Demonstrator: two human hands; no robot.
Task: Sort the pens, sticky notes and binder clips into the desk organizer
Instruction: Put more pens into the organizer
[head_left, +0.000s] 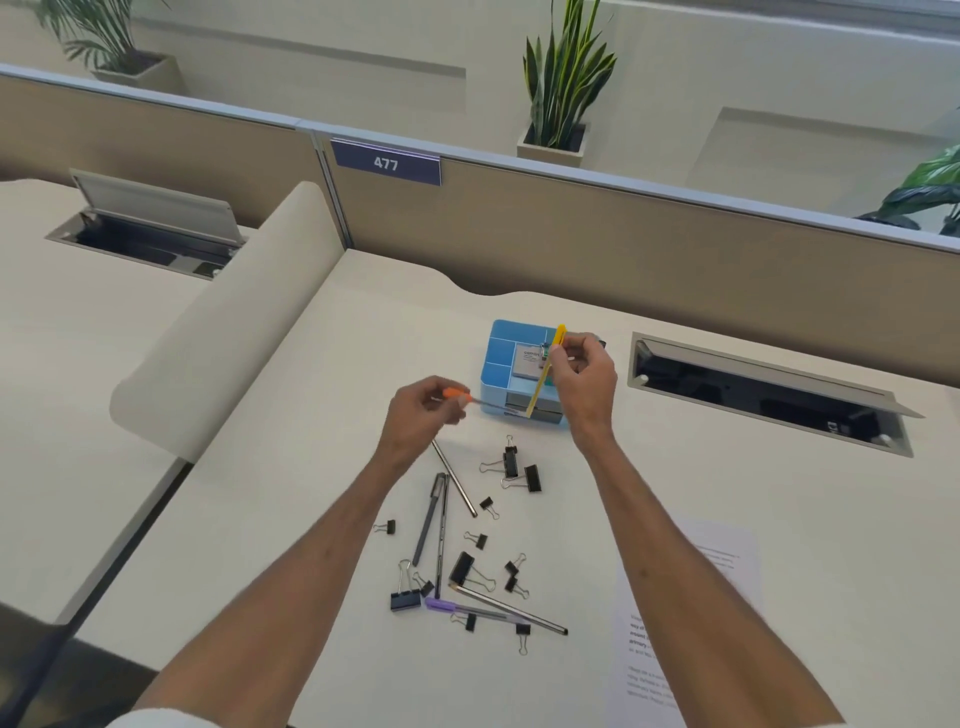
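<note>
The left hand (423, 410) pinches an orange-capped clear pen (457, 393) between curled fingers (457, 410), its tip pointing right toward the light blue plastic desk organizer (496, 374) at the far middle of the white tabletop (675, 467). The right hand (582, 374) grips a slim yellow pen (541, 384), tilted with its lower end at the organizer's near edge. A grey sticky note pad (527, 361) lies in the organizer; its print is only partly legible. Near the person, black binder clips (511, 462) lie scattered among a grey pen (428, 519), a purple-capped pen (441, 604) and two metallic pens (454, 478). A printed sheet (691, 597) lies near right, its text too small to read. A purple sign (387, 163) on the far partition reads "477".
</note>
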